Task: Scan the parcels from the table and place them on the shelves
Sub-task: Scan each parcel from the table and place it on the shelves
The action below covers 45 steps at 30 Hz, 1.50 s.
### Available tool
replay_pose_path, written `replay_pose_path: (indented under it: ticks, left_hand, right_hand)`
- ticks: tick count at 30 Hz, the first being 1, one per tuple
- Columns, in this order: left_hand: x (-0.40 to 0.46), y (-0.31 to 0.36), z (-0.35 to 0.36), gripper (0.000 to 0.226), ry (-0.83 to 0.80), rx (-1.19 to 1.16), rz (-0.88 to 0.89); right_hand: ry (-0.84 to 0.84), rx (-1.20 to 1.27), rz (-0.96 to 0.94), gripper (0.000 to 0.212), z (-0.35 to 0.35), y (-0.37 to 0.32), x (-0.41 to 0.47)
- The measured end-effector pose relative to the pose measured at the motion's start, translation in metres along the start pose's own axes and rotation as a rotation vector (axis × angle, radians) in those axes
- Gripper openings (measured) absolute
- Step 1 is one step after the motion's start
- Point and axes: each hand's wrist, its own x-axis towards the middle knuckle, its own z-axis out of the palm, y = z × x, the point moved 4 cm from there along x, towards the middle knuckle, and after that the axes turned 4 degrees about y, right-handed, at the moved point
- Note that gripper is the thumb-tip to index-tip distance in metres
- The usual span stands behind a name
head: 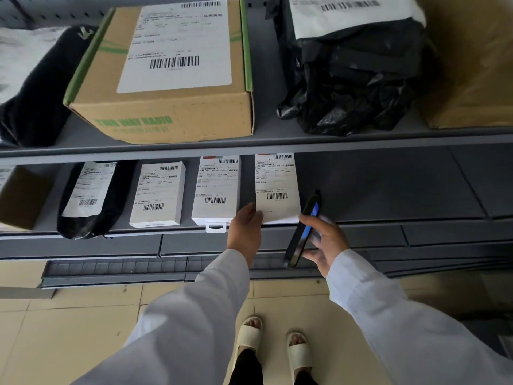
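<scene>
Head view looks down on grey shelves (388,140) that fill the upper half of the frame, with tan floor tiles (69,329) below. On the upper shelf, a brown cardboard box (166,112) with green print and a white label sits left of centre. A crumpled black bag (352,79) with a label lies to its right, another black bundle (36,87) at far left, and a plain brown carton (472,65) at the right edge.

On the lower shelf, from left to right, stand a brown box corner (19,198), a black labelled pouch (91,198), and two white boxes (158,194) (216,190). Just right of them, at the frame's centre, is the white parcel (277,187) with its barcode label facing up.

Two pale sleeves (194,315) reach up from the bottom. The left hand (245,232) rests at the parcel's lower left corner, thumb against its edge; the other fingers are hidden, so I cannot tell how they lie. The right hand (323,240) grips a dark phone (302,229), fingers curled round it, tilted edge-on just beside the parcel's lower right corner. Cream sandals (249,334) show at bottom centre.
</scene>
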Motion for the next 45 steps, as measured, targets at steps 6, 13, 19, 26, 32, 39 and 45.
replay_pose_path:
  ticks: [6, 13, 19, 26, 32, 39, 45]
  left_hand:
    - [-0.058, -0.010, -0.014, 0.035, -0.048, 0.194, 0.015]
    - [-0.145, -0.062, -0.046, 0.027, -0.113, -0.176, -0.374]
    - [-0.184, -0.067, -0.075, 0.027, 0.016, -0.243, -0.488]
    - [-0.214, -0.073, -0.144, 0.028, 0.261, -0.377, -0.465]
    - [-0.222, -0.081, -0.208, 0.024, 0.337, -0.509, -0.437]
    - [-0.224, -0.078, -0.310, 0.021, 0.251, -0.626, -0.325]
    - [-0.250, -0.106, -0.414, 0.019, 0.269, -0.675, -0.347]
  right_hand:
    - [-0.005, 0.016, 0.045, 0.026, -0.029, 0.015, -0.048]
    - [0.013, 0.083, 0.108, 0.027, -0.063, 0.033, -0.103]
    - [-0.083, 0.131, 0.167, 0.043, -0.063, 0.054, -0.114]
    - [-0.274, 0.046, 0.225, 0.040, -0.017, 0.077, -0.133]
    - [-0.353, -0.053, 0.192, 0.036, 0.045, 0.090, -0.175]
    - [-0.342, -0.195, 0.191, 0.057, 0.131, 0.144, -0.233]
    - [-0.367, -0.269, 0.174, 0.062, 0.219, 0.201, -0.278]
